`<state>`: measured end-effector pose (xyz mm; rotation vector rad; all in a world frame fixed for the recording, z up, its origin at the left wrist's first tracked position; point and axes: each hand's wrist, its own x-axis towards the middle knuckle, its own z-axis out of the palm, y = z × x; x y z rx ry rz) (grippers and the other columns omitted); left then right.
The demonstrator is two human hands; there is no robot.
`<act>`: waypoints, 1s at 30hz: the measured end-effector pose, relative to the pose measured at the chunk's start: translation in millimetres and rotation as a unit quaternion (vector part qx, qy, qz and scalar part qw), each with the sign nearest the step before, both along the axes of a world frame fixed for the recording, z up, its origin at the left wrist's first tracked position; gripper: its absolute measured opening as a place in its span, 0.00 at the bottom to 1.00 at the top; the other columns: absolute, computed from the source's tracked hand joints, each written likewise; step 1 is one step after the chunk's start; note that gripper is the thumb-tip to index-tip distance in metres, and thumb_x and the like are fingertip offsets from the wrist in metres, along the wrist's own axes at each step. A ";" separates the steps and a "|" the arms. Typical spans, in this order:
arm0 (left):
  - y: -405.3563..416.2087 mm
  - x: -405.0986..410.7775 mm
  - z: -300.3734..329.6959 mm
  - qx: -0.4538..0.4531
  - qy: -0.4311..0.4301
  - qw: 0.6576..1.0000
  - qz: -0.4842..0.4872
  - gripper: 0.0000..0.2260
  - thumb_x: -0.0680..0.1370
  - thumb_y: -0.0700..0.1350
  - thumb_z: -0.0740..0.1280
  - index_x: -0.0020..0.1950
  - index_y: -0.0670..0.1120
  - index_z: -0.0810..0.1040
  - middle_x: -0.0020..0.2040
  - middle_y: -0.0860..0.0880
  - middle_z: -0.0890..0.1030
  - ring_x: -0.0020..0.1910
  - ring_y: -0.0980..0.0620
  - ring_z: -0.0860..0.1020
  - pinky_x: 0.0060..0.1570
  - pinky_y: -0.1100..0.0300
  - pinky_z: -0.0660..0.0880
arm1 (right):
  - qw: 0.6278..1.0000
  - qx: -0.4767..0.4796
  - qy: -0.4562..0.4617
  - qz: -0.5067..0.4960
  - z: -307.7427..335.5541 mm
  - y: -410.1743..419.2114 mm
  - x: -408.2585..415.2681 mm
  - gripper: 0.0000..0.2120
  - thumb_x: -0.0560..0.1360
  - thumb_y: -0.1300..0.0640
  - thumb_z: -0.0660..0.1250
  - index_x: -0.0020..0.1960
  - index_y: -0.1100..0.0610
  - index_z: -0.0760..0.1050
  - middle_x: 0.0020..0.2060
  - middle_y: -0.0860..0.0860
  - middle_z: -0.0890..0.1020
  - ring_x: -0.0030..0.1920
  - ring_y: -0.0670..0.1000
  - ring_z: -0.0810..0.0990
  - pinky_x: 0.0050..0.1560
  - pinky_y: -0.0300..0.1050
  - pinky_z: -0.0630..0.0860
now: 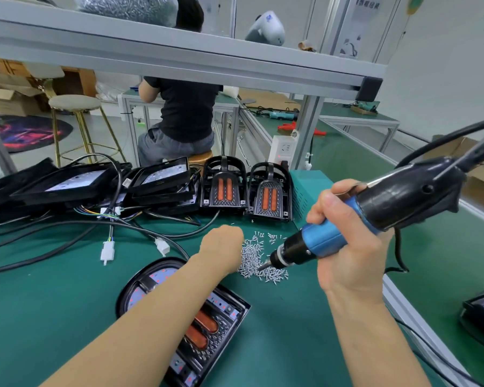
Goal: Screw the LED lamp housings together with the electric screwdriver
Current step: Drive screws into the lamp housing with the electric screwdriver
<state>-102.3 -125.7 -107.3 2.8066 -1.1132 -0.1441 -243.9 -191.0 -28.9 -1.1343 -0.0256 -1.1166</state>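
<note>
A black LED lamp housing point(221, 328) with two orange strips lies flat on the green mat, partly under my left forearm. Beyond it a pile of small silver screws point(253, 261) is spread on the mat. My left hand point(222, 245) reaches into the pile's left edge with fingers bent down; the fingertips are hidden. My right hand point(344, 238) grips the blue and black electric screwdriver point(355, 222), its bit touching the screw pile. Two more housings point(248, 188) stand upright at the back.
Stacked black lamp frames point(95, 182) and tangled cables with white connectors point(108, 251) fill the left. A teal power box point(308, 188) stands behind the screws. The bench edge rail point(419, 322) runs on the right. A person sits on a stool point(199, 156) beyond the bench.
</note>
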 end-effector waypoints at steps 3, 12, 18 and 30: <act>19.8 7.6 9.2 -0.152 0.076 0.985 0.029 0.11 0.73 0.34 0.63 0.41 0.47 0.82 0.41 0.45 0.82 0.43 0.44 0.78 0.46 0.58 0.75 | 1.000 0.004 -0.012 0.005 3.8 0.4 -2.1 0.14 0.65 0.67 0.67 0.35 0.48 0.79 0.33 0.44 0.78 0.29 0.47 0.74 0.33 0.39 0.72; 134.1 -39.7 28.9 -0.602 0.584 0.528 0.133 0.05 0.64 0.35 0.69 0.37 0.41 0.83 0.36 0.43 0.82 0.28 0.55 0.77 0.28 0.66 0.76 | 0.978 0.136 -0.081 0.134 16.9 32.4 5.4 0.09 0.65 0.61 0.66 0.43 0.54 0.68 0.32 0.48 0.73 0.27 0.45 0.71 0.33 0.36 0.71; 166.6 -59.5 21.0 -0.624 0.584 0.503 0.129 0.05 0.63 0.35 0.70 0.36 0.42 0.84 0.34 0.44 0.81 0.28 0.54 0.76 0.29 0.65 0.76 | 0.972 0.118 -0.103 0.175 28.4 64.0 13.0 0.02 0.71 0.58 0.58 0.41 0.55 0.69 0.29 0.46 0.75 0.26 0.43 0.72 0.33 0.36 0.71; 181.4 -59.7 13.7 -0.654 0.557 0.489 0.149 0.06 0.61 0.37 0.71 0.36 0.42 0.85 0.34 0.43 0.82 0.27 0.55 0.76 0.29 0.65 0.76 | 0.972 0.110 -0.073 0.192 25.8 84.1 26.3 0.01 0.71 0.59 0.59 0.42 0.55 0.69 0.29 0.47 0.75 0.26 0.44 0.72 0.33 0.37 0.71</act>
